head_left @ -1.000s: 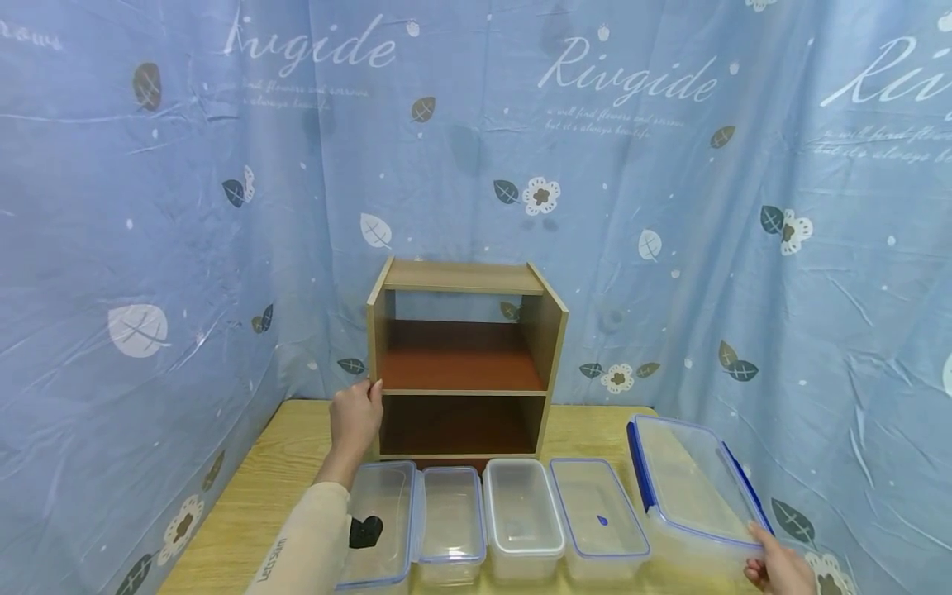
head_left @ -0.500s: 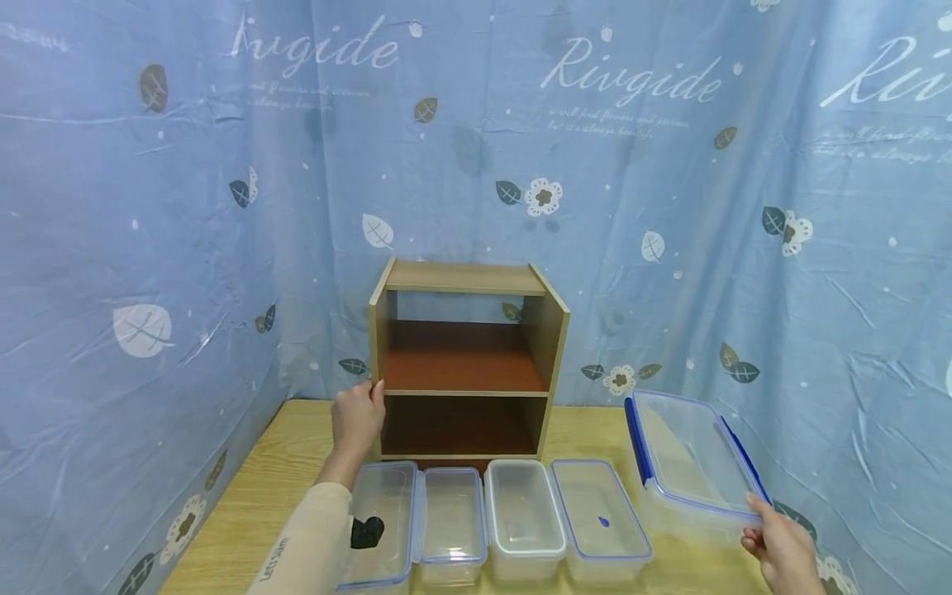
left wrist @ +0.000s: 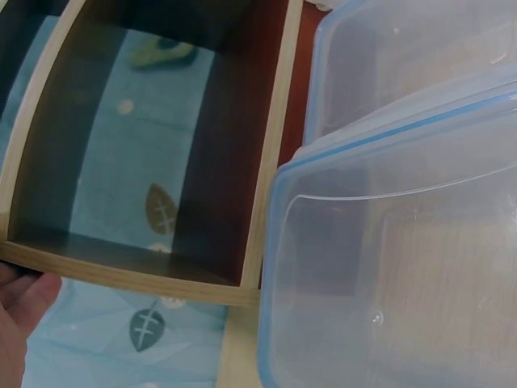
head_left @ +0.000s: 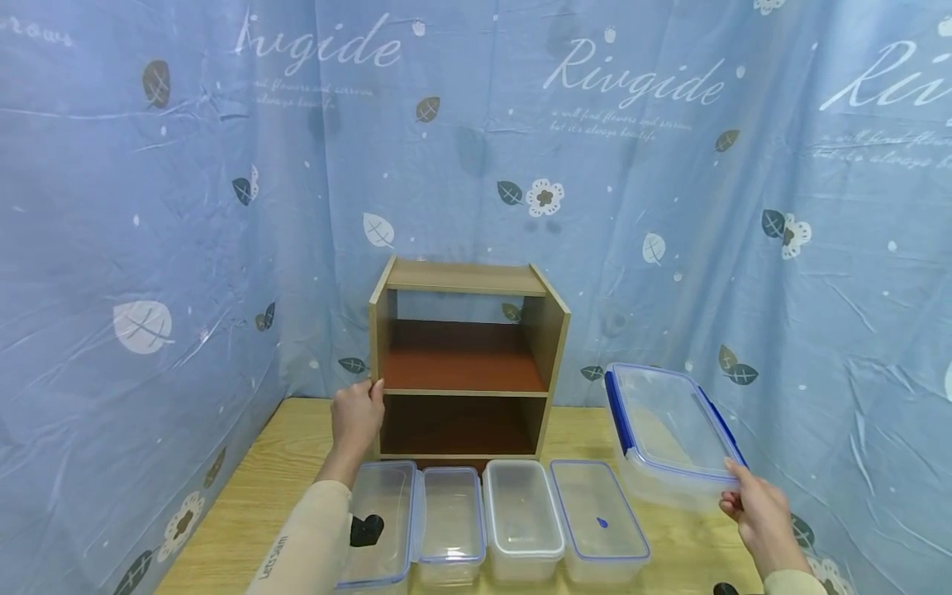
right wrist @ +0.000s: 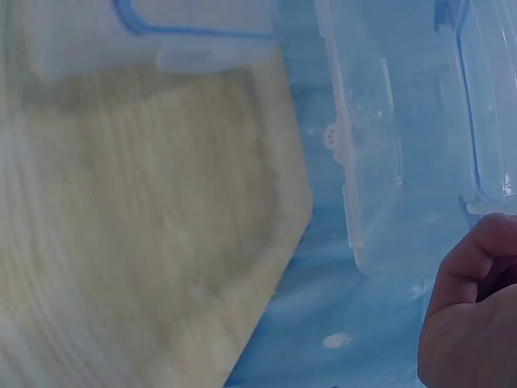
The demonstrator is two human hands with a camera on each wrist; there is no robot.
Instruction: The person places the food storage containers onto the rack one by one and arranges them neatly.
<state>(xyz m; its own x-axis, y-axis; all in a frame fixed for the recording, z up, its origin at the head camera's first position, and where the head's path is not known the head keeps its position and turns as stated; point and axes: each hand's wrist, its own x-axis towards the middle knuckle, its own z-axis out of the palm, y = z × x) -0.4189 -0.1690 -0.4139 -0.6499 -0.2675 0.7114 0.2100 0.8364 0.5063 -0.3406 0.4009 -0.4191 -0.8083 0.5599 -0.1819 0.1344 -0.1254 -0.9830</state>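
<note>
"While the right hand (head_left: 762, 508) grips its near edge, where is the clear plastic blue-clipped rectangular container (head_left: 673, 421)?"

"Raised over the yellow wooden table (head_left: 684, 552): a carrying step, apparently. The left hand (head_left: 357, 421) grips the light-brown two-tier wooden shelf (head_left: 464, 368)."

"Next?"

"Probably steadiness against tipping."

Held box (head_left: 669, 421): clear glossy plastic. Shelf (head_left: 464, 277): smooth, wood-look. Tabletop (head_left: 275, 463): wood-grained. Curtain (head_left: 461, 132): creased cloth.
</note>
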